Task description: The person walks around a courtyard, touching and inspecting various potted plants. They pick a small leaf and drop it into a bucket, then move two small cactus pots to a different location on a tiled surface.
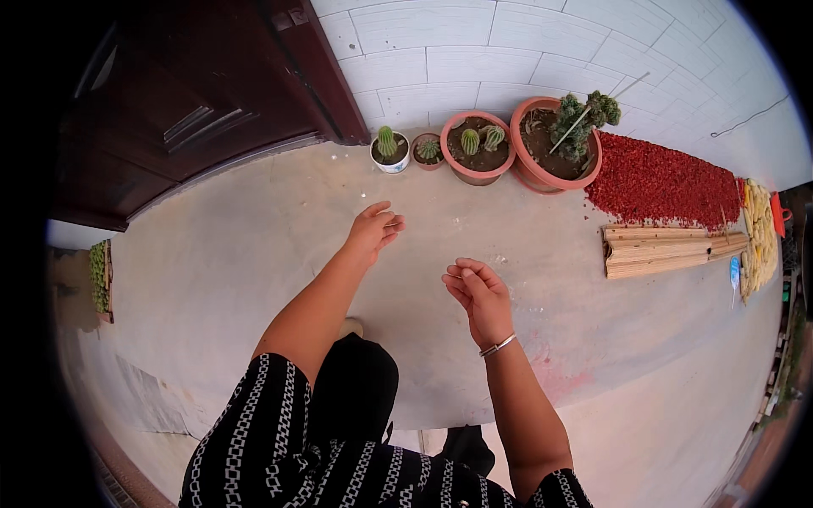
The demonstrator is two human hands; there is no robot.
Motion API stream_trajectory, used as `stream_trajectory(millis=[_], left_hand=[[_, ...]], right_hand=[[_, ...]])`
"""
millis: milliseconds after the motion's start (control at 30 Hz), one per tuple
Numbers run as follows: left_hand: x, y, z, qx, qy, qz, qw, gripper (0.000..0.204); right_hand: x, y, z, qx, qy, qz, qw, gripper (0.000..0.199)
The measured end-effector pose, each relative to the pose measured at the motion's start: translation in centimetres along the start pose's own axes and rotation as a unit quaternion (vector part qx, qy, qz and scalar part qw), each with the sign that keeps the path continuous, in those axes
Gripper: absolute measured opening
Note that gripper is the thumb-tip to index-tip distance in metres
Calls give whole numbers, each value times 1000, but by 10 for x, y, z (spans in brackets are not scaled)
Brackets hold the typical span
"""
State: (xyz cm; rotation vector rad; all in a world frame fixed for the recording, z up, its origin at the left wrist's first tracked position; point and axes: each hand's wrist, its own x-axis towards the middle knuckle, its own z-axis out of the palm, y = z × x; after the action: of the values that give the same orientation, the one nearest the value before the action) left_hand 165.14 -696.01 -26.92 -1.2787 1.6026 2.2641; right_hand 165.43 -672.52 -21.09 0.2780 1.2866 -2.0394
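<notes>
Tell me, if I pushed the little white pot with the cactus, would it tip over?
Probably not easily. The little white pot looks squat and wide on flat concrete, so it would likely slide. It seems ceramic, so it could chip if knocked hard. The cactus inside looks spiny, so push the pot only.

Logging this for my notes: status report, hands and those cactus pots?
Left hand open, empty. Right hand open, empty. Four cactus pots upright by the wall, untouched. Bare concrete between.
</notes>
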Motion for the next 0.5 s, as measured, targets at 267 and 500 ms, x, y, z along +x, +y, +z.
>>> stream_trajectory(millis=[267, 500], left_hand=[[213, -12, -36, 50, 67, 16, 996, 65], [306, -24, -66, 87, 48, 66, 993, 53]], right_hand=[[130, 51, 35, -15, 10, -30, 999, 21], [175, 76, 46, -64, 52, -11, 997, 23]])
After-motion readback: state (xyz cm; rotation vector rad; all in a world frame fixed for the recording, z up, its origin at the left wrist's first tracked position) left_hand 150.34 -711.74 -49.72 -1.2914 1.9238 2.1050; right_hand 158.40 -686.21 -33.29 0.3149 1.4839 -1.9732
